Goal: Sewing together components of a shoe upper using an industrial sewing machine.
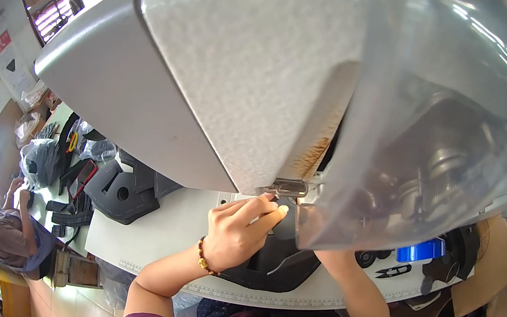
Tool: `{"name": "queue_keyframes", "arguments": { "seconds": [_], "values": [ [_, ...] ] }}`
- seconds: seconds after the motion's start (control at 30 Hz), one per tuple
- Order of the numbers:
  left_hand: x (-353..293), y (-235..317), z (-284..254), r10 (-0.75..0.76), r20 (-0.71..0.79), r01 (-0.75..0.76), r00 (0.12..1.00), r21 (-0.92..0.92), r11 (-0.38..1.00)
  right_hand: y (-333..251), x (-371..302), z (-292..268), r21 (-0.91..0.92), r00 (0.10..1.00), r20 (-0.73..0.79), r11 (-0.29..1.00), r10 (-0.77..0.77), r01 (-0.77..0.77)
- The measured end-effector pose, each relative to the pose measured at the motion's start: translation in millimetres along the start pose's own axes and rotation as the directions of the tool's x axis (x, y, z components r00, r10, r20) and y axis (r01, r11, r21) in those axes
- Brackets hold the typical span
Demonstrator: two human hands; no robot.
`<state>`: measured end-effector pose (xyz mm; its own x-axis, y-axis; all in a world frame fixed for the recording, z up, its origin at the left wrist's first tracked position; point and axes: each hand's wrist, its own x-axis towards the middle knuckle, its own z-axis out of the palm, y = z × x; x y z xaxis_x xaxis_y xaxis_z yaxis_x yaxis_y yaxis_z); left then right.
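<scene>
A large pale sewing machine (261,67) fills the upper middle, with a small metal part (290,188) at its lower end. Right below that part, my left hand (233,234) has its fingers bent and drawn together. What they hold, if anything, is too small to make out. Under both hands lies a black padded piece (279,270) with a curved edge. My right hand (335,259) reaches in on the other side, beneath a clear plastic guard (356,221). Its fingers are blurred and mostly hidden by the guard.
Black shaped pieces (122,194) lie at the table's left. On the right are a blue ring-shaped object (421,250) and black thread snips (394,271). A ruler strip (232,296) edges the white table. Another person (13,233) works at the far left; cardboard (492,263) stands right.
</scene>
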<state>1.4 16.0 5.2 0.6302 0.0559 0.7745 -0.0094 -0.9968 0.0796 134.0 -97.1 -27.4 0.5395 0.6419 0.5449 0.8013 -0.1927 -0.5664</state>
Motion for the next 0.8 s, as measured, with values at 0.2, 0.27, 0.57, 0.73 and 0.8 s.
{"name": "queue_keyframes", "arguments": {
  "seconds": [0.2, 0.27, 0.57, 0.73, 0.8],
  "values": [
    [-1.5, -10.9, -1.2, 0.05, -0.002, -0.05, 0.999, -0.067, 0.996, 0.6, -12.6, 14.5, -0.211, 0.981, -0.133, 0.971, -0.142, 0.112],
    [-3.5, -14.1, 0.2, 0.055, -0.004, -0.055, 0.998, -0.082, 0.995, -10.6, -9.6, 12.2, -0.077, 0.989, -0.148, 0.997, -0.02, 0.008],
    [-3.9, -10.5, -6.2, 0.091, 0.073, -0.09, 0.993, -0.024, 0.996, -12.4, -2.5, -16.8, 0.044, 0.98, -0.197, 0.999, -0.021, 0.03],
    [4.4, 1.7, -4.7, 0.21, 0.024, -0.209, 0.977, -0.021, 0.978, 24.9, 32.8, -39.7, 0.032, 0.936, 0.298, 0.982, -0.19, 0.189],
    [4.3, -2.3, 1.6, 0.276, 0.013, -0.276, 0.961, 0.0, 0.961, 29.2, 32.4, -32.9, 0.03, 0.937, 0.298, 0.983, -0.182, 0.182]
  ]
}}
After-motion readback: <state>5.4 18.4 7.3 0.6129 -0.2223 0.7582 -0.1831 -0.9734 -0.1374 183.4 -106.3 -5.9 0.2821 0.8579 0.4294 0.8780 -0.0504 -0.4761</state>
